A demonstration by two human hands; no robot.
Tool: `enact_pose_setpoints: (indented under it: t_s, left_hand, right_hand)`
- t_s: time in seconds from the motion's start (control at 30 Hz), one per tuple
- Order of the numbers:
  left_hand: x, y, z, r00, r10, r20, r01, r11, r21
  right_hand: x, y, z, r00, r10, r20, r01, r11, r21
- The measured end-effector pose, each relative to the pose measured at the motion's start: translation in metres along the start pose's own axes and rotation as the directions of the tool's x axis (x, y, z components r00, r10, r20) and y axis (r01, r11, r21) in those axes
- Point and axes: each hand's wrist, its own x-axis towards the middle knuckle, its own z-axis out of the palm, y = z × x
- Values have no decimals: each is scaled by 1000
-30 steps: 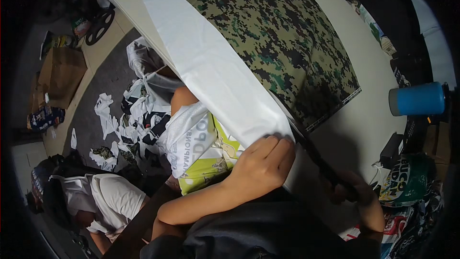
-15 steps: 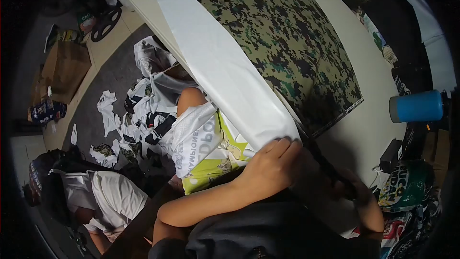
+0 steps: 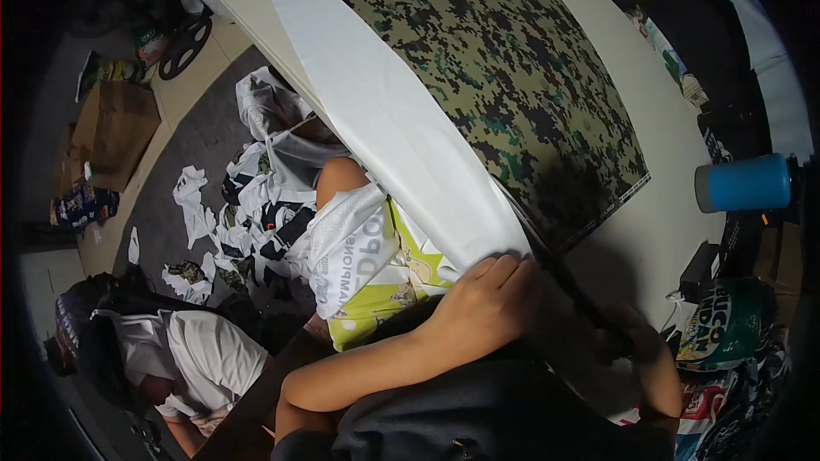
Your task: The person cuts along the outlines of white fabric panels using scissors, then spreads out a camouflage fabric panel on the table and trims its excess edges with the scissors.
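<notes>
My left hand (image 3: 495, 299) is closed on the near end of a white strip (image 3: 401, 128) along the edge of a camouflage-print sheet (image 3: 512, 68). The sheet lies on a pale table (image 3: 675, 162), and the strip reaches over the table's left edge. My right hand (image 3: 632, 337), in shadow at the near side, is closed round a pair of dark scissors (image 3: 576, 286). Their long blades point up and left, between the strip and the camouflage print. Shadow hides the handles and part of the fingers.
A blue bottle (image 3: 743, 183) and a green packet (image 3: 726, 324) are at the right. White scraps (image 3: 196, 205) litter the floor at the left, near a cardboard box (image 3: 115, 132). Another person in a white shirt (image 3: 209, 354) is at the lower left.
My left hand and the near end of the white strip have shifted slightly downward. My right hand stays nearly where it was, still round the scissors.
</notes>
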Motion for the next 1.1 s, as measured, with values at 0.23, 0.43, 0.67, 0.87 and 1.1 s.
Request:
enact_pose_setpoints:
  t_s: [0.23, 0.43, 0.67, 0.87, 1.1]
  left_hand:
    - [-4, -1, -2, 999, 3, 36, -3, 1000, -19]
    - [-6, -2, -3, 997, 20, 69, -12, 995, -103]
    - [-9, 1, -1, 996, 19, 89, -9, 994, -113]
    - [-11, 3, -2, 996, 14, 85, -4, 993, -120]
    - [-11, 4, -4, 988, 11, 157, 6, 995, -103]
  right_hand:
    - [15, -23, 21, 998, 20, -61, -19, 1000, 11]
    - [29, -21, 26, 996, -84, -4, 84, 986, 141]
    - [27, -26, 36, 991, -115, -74, 111, 992, -62]
    - [27, -23, 30, 993, -60, -106, 68, 995, 76]
    - [26, -38, 36, 985, 60, -164, -61, 998, -2]
